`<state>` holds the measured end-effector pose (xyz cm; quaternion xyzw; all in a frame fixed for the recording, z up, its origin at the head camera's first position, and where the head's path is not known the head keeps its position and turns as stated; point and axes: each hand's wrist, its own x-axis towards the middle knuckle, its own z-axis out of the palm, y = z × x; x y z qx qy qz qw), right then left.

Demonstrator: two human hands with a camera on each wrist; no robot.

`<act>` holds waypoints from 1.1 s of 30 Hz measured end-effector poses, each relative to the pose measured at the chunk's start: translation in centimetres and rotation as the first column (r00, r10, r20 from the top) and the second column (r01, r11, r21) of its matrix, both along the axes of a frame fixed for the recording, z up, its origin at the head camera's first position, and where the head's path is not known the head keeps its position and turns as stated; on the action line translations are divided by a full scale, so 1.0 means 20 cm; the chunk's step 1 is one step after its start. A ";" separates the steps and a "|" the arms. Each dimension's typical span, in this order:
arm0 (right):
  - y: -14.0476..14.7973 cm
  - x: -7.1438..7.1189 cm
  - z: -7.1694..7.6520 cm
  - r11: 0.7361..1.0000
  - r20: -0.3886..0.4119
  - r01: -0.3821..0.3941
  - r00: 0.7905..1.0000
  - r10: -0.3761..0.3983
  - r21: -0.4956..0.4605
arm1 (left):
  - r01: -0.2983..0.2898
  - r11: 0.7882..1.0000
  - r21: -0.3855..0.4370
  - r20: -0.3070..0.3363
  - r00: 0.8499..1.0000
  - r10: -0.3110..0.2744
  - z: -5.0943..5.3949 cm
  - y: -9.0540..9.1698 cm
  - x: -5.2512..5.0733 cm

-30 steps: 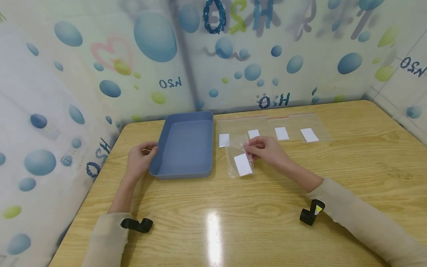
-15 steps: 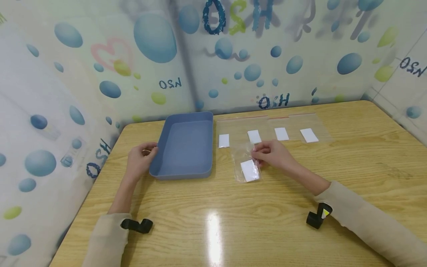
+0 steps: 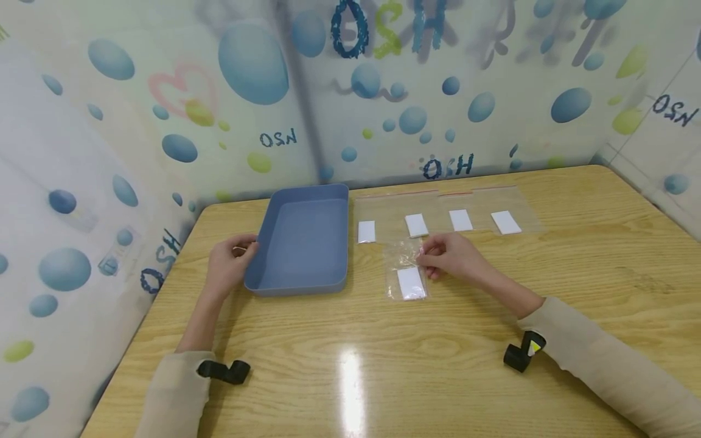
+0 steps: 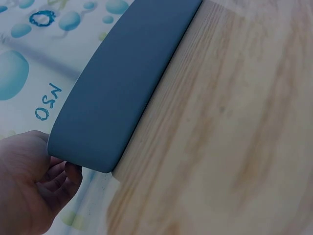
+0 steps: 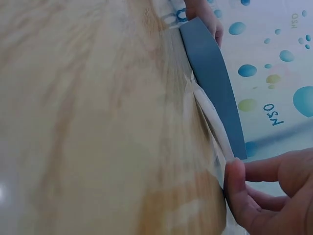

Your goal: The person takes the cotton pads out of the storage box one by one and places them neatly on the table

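Note:
A blue-grey rectangular tray [image 3: 301,243] stands on the wooden table, its inside bare. My left hand [image 3: 227,261] holds the tray's left side with curled fingers; in the left wrist view the thumb tip is hidden behind the tray wall. Right of the tray, my right hand [image 3: 454,258] pinches the edge of a small clear plastic bag [image 3: 393,267] with a white card [image 3: 411,283] in it. In the right wrist view the bag [image 5: 212,115] tilts up from the table near the fingertips. Behind it lie several flat clear zip bags [image 3: 383,207], each with a white card.
The wooden table [image 3: 285,365] backs onto a wall [image 3: 339,121] printed with bubbles. The flat bags' red seal strips face the wall. The farthest right bag [image 3: 520,204] lies beyond the right hand.
My right hand has moved the small bag to the right and toward me, uncovering the white card behind it. The left hand and tray have not moved.

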<state>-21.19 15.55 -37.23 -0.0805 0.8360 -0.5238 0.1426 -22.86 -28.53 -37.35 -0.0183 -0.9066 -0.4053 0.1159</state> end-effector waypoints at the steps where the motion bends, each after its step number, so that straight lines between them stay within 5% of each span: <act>1: 0.00 0.00 0.00 1.000 0.004 0.001 1.000 -0.001 0.000 | -0.001 1.000 0.000 0.002 1.000 0.001 0.00 0.00 0.00; 33: 0.06 -0.03 0.04 0.998 0.031 -0.051 0.998 0.049 0.045 | -0.008 1.000 0.020 0.047 0.999 0.007 0.02 0.00 0.01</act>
